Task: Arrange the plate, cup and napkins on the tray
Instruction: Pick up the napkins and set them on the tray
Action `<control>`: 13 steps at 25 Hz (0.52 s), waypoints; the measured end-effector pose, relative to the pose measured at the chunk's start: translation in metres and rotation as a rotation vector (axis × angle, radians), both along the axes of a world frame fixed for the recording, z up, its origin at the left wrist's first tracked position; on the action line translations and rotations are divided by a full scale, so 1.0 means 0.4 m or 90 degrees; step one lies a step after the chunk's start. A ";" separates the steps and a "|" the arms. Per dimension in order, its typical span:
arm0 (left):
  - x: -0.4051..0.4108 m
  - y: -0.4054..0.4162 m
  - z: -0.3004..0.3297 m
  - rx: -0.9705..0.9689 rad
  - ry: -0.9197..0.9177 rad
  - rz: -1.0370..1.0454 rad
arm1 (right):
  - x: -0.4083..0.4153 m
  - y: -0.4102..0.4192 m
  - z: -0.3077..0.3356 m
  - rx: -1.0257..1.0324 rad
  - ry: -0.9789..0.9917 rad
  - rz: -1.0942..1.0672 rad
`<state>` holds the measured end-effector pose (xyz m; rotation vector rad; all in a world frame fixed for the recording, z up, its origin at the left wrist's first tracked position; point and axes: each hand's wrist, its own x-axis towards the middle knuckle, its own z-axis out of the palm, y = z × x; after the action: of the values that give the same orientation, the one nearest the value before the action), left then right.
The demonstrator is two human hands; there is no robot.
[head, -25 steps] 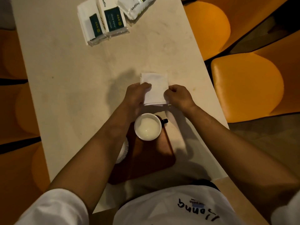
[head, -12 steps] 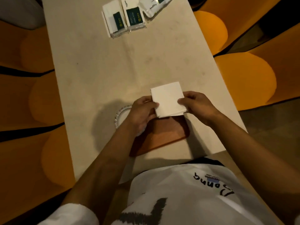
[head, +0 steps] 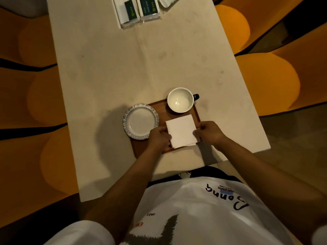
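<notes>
A brown wooden tray [head: 161,110] lies near the table's front edge. A white cup [head: 180,100] with a dark handle stands at its far right corner. A small white plate [head: 140,121] with a patterned rim sits over the tray's left edge. A stack of folded white napkins [head: 181,130] lies on the tray's near right part. My left hand [head: 158,137] grips the stack's left edge and my right hand [head: 208,132] grips its right edge.
Several packs of tissues [head: 138,10] lie at the far end of the beige table [head: 123,68]. Orange chairs [head: 265,82] stand on both sides. The table's front edge is right at my body.
The napkin stack has come down from in front of the tray onto its near right part, with both hands still on it. The cup and plate are now uncovered.
</notes>
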<state>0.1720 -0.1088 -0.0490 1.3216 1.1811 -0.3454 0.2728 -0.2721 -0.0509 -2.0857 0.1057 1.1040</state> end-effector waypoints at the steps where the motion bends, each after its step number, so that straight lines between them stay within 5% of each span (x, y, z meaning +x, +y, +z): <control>1: 0.008 -0.003 -0.023 0.034 0.004 -0.014 | 0.007 0.004 -0.015 -0.024 -0.029 0.008; 13: 0.028 -0.031 -0.114 0.145 0.047 -0.026 | 0.029 -0.003 -0.080 -0.126 -0.179 0.137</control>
<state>0.1833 -0.1211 -0.0947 1.5430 1.2852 -0.2980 0.2843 -0.2733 -0.0828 -2.4551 -0.1565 0.9414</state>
